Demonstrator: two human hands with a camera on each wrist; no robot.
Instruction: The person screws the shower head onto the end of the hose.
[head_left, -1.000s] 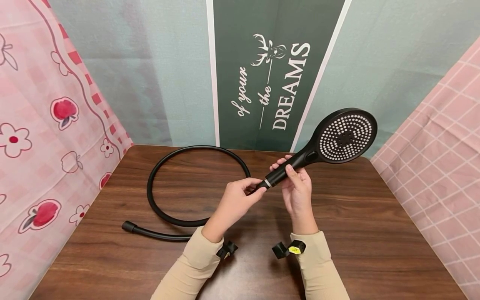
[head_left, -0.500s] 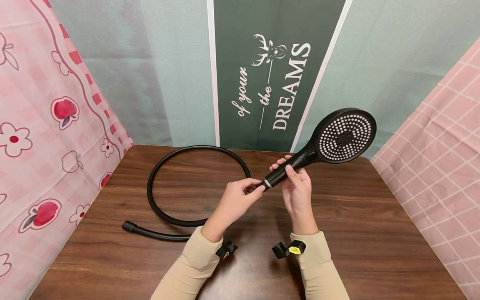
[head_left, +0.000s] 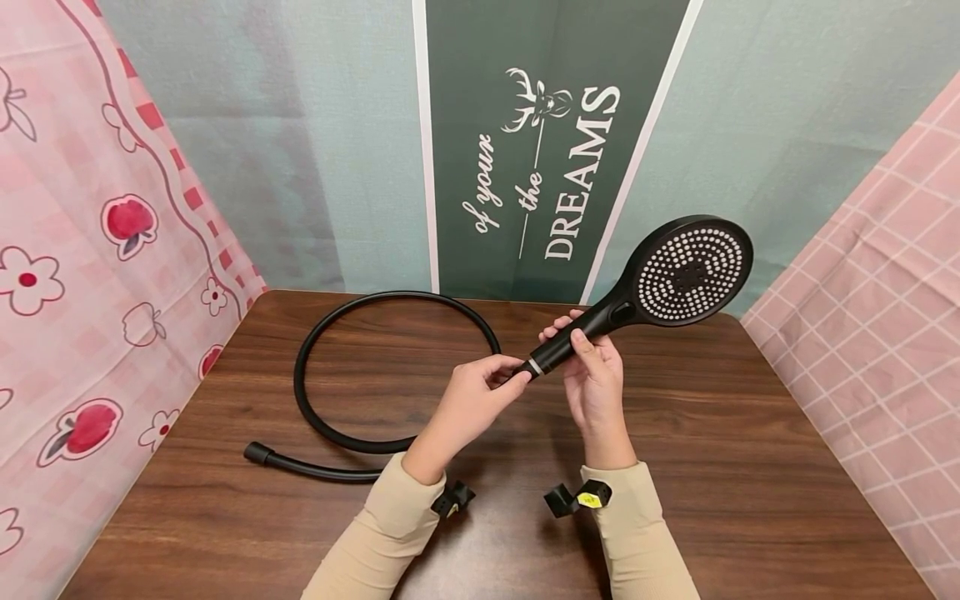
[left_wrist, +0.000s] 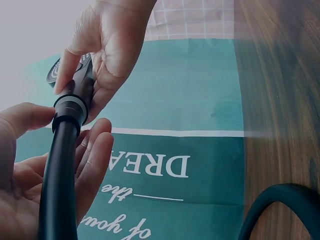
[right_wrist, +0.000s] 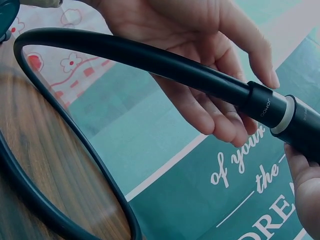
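Note:
A black handheld shower head (head_left: 693, 271) is held above the table in the head view, its dotted spray face toward me. My right hand (head_left: 596, 383) grips its handle (head_left: 573, 343), thumb on the near side. At the handle's lower end my left hand (head_left: 476, 400) holds the connector (right_wrist: 261, 104) of the black shower hose (head_left: 298, 375) between thumb and fingers. A narrow pale ring (right_wrist: 284, 117) shows between connector and handle in the right wrist view. From the left wrist view, the left thumb touches the connector's side and the fingers lie beyond it.
The hose lies in a wide loop on the wooden table (head_left: 750, 467), its free end fitting (head_left: 257, 452) toward the left. A green cloth backdrop (head_left: 360, 167) hangs behind, with pink cloths at both sides.
The left thumb and fingers have shifted slightly at the connector. The right hand and the shower head stay almost still; the hose on the table looks unchanged.

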